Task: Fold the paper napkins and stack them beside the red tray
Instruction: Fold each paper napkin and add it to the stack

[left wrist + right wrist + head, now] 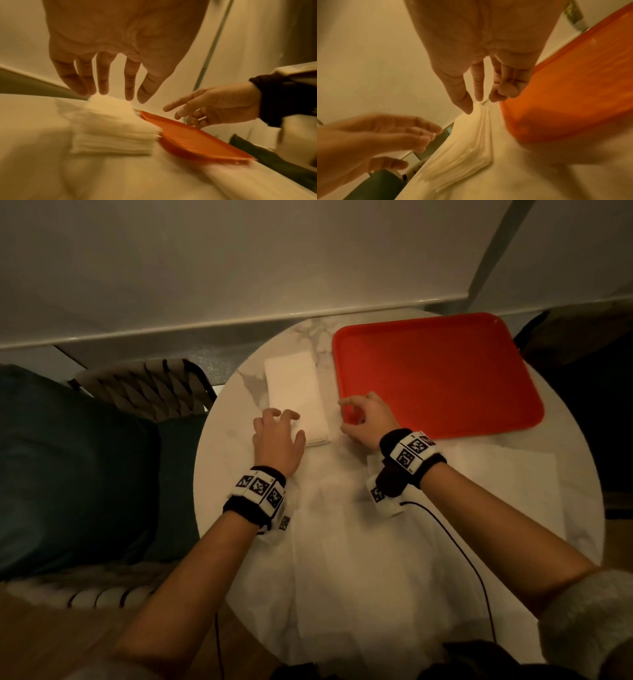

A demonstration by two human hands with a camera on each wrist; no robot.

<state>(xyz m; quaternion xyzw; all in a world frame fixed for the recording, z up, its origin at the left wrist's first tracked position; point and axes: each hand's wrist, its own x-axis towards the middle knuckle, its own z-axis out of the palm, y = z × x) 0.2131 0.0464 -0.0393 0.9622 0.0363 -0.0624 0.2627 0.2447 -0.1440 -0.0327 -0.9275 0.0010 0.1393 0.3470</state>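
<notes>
At the bottom of the head view, unfolded paper napkins (359, 570) lie spread flat across the near part of the round marble tabletop (222, 460), with another sheet reaching toward the right edge of the frame. Above them, in the middle of the frame, both forearms wear black wristbands with printed markers. The left hand (277, 436) hovers with its fingers spread and slightly bent at the lower left corner of the stack of folded napkins (296, 395); the left wrist view shows its fingertips (102, 89) apart from the stack, holding nothing. The right hand (366, 419) is to the right of that stack, over the lower left corner of the red tray (445, 371), its fingers loosely curled and empty, with thumb and forefinger parted in the right wrist view. The stack lies just beside the tray's left edge, its long side parallel to it. A woven chair (147, 388) and a dark cushion (68, 467) fill the left of the frame, and a pale wall runs along the top.
</notes>
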